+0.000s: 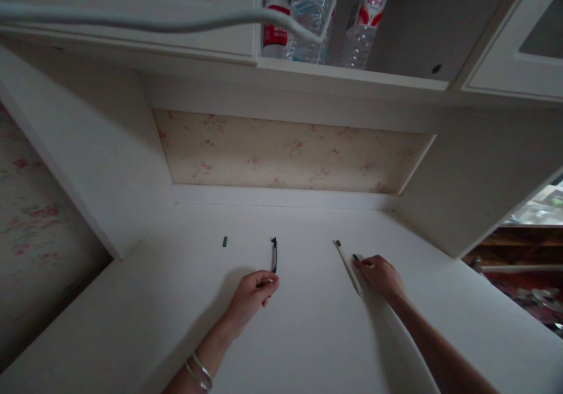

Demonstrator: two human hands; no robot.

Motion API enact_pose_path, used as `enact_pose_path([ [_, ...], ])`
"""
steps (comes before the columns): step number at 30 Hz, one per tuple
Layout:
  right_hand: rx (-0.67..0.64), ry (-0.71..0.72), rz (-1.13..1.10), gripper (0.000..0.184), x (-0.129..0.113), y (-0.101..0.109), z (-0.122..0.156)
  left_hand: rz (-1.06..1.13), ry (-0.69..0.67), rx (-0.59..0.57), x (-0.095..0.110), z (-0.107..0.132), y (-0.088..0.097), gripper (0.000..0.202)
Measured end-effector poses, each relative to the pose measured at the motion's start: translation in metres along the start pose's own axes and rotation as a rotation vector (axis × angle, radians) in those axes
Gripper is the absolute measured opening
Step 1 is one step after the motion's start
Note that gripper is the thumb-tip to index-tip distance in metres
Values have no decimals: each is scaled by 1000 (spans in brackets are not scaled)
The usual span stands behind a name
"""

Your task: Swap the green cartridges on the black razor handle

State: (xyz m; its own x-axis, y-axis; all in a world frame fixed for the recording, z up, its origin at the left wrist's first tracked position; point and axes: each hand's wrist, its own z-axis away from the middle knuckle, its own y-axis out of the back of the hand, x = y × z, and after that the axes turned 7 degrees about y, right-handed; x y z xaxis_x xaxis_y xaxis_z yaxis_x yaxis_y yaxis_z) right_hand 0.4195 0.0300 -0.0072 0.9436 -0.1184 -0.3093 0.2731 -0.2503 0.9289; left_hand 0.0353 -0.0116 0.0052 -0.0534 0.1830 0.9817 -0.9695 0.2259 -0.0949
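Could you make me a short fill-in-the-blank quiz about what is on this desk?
1. The left hand grips the near end of a dark ____.
2. A white pen lies beside the ____ hand.
3. The bracelets sit on the ____ wrist.
4. On the shelf above stand plastic ____.

Missing words: pen; right; left; bottles.

Person's got both hands down on a white desk (308,335) set into an alcove. Left hand (250,297) is pinching the near end of a dark pen (274,256), bangles (199,373) on that wrist. Right hand (380,275) rests just beside a white pen (349,268), fingertips on a small dark cap (355,258). There's a little green bit (224,241) lying off to the left, and water bottles (316,16) up on the shelf.
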Motion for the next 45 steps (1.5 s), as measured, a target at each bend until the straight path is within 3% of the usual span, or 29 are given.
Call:
enact_pose_path([
  [4, 67, 1, -22, 41, -5, 6, 4, 0, -1, 6, 1, 0, 0, 37],
  [8, 170, 56, -58, 44, -32, 10, 10, -12, 1, 17, -2, -1, 0, 36],
  [12, 151, 241, -150, 42, -86, 2, 26, -30, 7, 24, -3, -2, 1, 37],
  [15, 72, 456, -294, 41, -135, -12, 42, -57, -13, 71, 0, -2, 5, 37],
  [21, 64, 509, -343, 21, -214, -47, 50, -133, -99, 318, 2, -9, 20, 41],
  [24, 94, 492, -264, 28, -235, -61, 48, -141, -108, 419, 1, -13, 30, 43],
  [27, 104, 505, -116, 29, -241, -68, 49, -270, -133, 480, 1, -22, 49, 42],
  [29, 95, 528, -80, 24, -240, -68, 50, -486, -197, 532, 3, -32, 69, 39],
  [31, 85, 535, -84, 20, -238, -68, 51, -564, -213, 558, 7, -44, 92, 35],
  [37, 67, 473, -115, 12, -235, -68, 49, -749, -178, 483, 19, -74, 148, 49],
  [41, 71, 438, -127, 22, -234, -73, 46, -832, -121, 401, 22, -87, 164, 50],
  [45, 74, 422, -187, 33, -228, -81, 43, -861, -73, 356, 23, -95, 167, 54],
])
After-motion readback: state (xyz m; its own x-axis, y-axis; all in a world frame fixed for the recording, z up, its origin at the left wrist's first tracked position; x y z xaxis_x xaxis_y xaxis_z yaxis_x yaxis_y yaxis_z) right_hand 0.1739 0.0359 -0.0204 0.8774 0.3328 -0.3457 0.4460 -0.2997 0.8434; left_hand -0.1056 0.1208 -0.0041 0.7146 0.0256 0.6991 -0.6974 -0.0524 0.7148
